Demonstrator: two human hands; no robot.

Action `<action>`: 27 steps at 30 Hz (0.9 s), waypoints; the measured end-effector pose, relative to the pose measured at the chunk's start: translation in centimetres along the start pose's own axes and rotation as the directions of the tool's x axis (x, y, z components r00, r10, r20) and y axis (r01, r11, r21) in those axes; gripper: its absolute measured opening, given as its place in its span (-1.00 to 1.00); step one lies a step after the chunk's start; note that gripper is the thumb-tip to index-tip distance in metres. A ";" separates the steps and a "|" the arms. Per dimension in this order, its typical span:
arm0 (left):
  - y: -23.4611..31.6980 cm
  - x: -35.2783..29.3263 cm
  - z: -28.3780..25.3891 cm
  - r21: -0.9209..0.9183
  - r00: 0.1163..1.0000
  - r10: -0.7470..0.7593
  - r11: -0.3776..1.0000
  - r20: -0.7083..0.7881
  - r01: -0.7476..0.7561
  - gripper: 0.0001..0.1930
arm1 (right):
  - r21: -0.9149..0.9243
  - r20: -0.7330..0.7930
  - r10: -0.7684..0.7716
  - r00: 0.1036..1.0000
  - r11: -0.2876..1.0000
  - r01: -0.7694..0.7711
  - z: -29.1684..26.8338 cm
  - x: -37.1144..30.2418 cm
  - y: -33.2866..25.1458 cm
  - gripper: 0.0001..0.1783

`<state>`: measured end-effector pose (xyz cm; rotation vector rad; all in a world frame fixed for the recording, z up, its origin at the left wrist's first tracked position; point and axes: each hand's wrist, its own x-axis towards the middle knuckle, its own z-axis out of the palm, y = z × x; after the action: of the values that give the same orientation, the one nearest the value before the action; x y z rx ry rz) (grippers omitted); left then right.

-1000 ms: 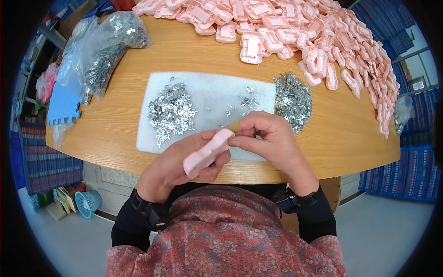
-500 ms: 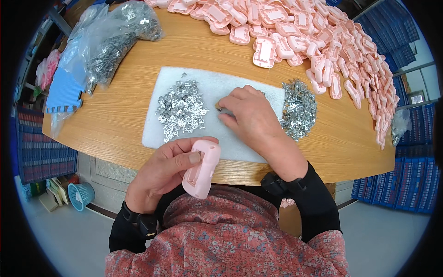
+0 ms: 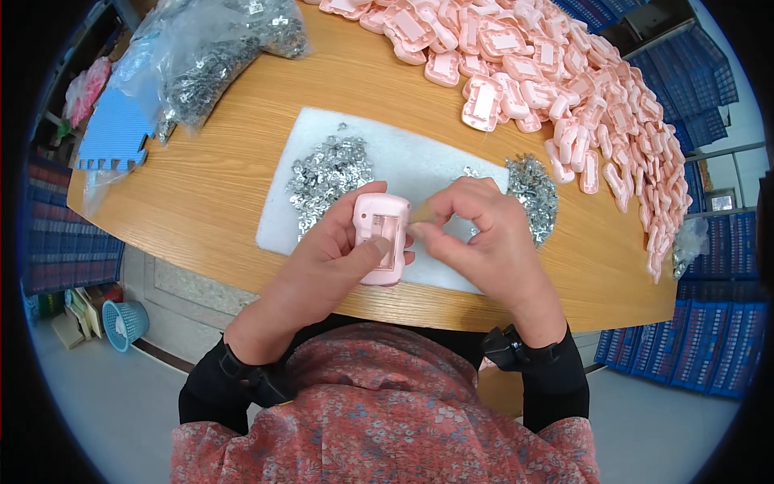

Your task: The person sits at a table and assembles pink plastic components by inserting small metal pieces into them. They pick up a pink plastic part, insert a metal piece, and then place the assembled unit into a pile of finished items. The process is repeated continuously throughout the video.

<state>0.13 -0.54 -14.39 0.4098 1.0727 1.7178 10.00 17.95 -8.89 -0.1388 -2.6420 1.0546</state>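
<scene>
My left hand (image 3: 334,250) is closed around a pink plastic casing (image 3: 374,202), a rounded shell with a rectangular battery recess. My left thumb presses into that recess. Right beside the casing's right edge is my right hand (image 3: 476,222), its thumb and forefinger pinched together. Whatever lies between those fingertips is too small to make out; something tan shows at the forefinger's tip. Beneath both hands is a white foam sheet (image 3: 278,214). On its left part lies a heap of small silvery metal contact pieces (image 3: 330,171), partly covered by my left hand.
Another heap of metal pieces (image 3: 534,198) sits by the sheet's right edge. Many pink casings (image 3: 556,73) are piled across the far right of the wooden table (image 3: 201,194). At the far left are plastic bags of metal parts (image 3: 214,68) and a blue foam mat (image 3: 113,133).
My right hand has left the foam sheet and come over to the casing. My left hand has raised the casing away from me and turned its recess more toward view.
</scene>
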 end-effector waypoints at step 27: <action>-0.4 0.6 1.7 0.541 0.994 0.106 0.835 0.020 -0.100 -0.50 | -0.542 0.017 -0.027 0.999 0.840 0.032 1.2 -1.2 -2.1 -0.89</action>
<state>1.30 0.85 -13.94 0.8285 1.5726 1.4827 10.86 15.43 -8.55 -0.2087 -2.8651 0.2623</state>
